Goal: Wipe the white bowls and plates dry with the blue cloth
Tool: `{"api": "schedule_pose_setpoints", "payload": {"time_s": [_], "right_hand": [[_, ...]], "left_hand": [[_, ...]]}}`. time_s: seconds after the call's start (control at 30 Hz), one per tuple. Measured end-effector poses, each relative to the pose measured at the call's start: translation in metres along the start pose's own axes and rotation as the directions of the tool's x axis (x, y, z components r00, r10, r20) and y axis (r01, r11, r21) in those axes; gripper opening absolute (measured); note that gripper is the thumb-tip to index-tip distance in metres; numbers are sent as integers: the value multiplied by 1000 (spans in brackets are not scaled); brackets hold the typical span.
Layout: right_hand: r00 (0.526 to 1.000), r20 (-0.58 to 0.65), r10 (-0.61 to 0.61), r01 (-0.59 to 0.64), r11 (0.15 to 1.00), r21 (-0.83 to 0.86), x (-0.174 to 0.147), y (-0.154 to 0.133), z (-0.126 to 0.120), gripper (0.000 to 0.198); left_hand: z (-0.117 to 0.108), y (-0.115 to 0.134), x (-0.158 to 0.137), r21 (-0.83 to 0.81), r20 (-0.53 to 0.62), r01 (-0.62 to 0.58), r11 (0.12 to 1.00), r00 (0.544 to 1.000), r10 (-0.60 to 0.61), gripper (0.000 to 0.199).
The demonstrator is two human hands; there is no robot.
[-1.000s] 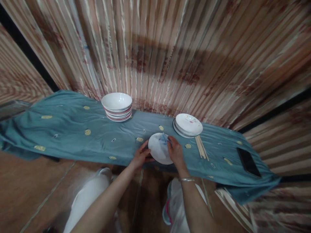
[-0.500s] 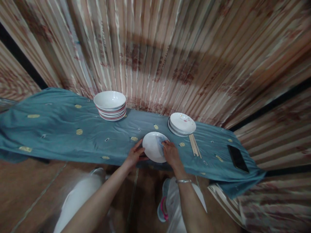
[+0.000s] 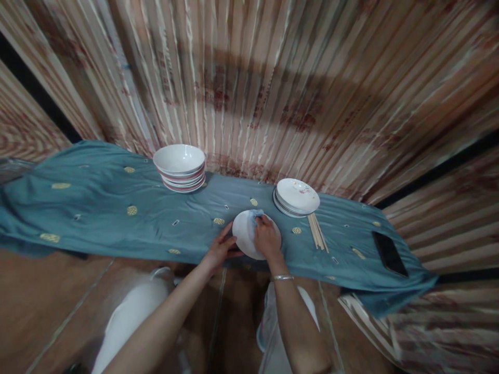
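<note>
- At far left, the teal-covered counter (image 3: 101, 218) is offering a broad stretch of room up to its front edge.
- Near the back, the bowl stack (image 3: 181, 174) is standing upright, well apart from the hands; whether these bowls have been wiped, I cannot tell.
- The left hand (image 3: 219, 250) is gripping the left rim of the white plate (image 3: 244, 236), which is sitting close to the front edge, leaving little margin there.
- The right hand (image 3: 268, 238) is pinching a blue cloth (image 3: 254, 215) against the plate's upper face; the wiping appears to be in progress, with this plate unfinished.
- Behind and right, the plate stack (image 3: 297, 195) is resting near the back, perhaps holding finished plates, perhaps waiting ones.
- Pale sticks (image 3: 318, 232) are lying just in front of it, limiting room on that side.
- Farther right, a dark phone (image 3: 390, 253) is lying near the front edge.
</note>
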State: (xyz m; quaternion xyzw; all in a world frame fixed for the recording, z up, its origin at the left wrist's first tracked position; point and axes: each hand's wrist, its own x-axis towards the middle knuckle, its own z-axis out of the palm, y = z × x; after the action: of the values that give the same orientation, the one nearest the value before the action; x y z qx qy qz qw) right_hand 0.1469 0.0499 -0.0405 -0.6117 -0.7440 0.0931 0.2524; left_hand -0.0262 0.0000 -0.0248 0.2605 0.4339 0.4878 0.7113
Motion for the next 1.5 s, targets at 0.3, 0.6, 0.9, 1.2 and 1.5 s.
{"api": "schedule_pose_setpoints", "payload": {"time_s": [0.3, 0.6, 0.9, 1.2, 1.5], "right_hand": [[993, 41, -114, 108, 985, 135, 5, -12, 11, 50], [963, 125, -238, 172, 904, 391, -3, -14, 7, 43], [918, 258, -300, 97, 803, 588, -12, -12, -18, 24], [897, 351, -268, -1, 794, 607, -28, -2, -45, 13], [934, 329, -135, -6, 919, 394, -36, 21, -55, 20]], "left_hand": [[-1, 0, 0, 7, 15, -1, 1000, 1000, 1, 75], [0, -1, 3, -19, -5, 36, 999, 999, -36, 77], [2, 4, 0, -45, 15, 34, 998, 999, -34, 62], [2, 4, 3, 3, 8, 25, 1000, 1000, -25, 69], [2, 7, 1, -8, 13, 29, 1000, 1000, -29, 72]]}}
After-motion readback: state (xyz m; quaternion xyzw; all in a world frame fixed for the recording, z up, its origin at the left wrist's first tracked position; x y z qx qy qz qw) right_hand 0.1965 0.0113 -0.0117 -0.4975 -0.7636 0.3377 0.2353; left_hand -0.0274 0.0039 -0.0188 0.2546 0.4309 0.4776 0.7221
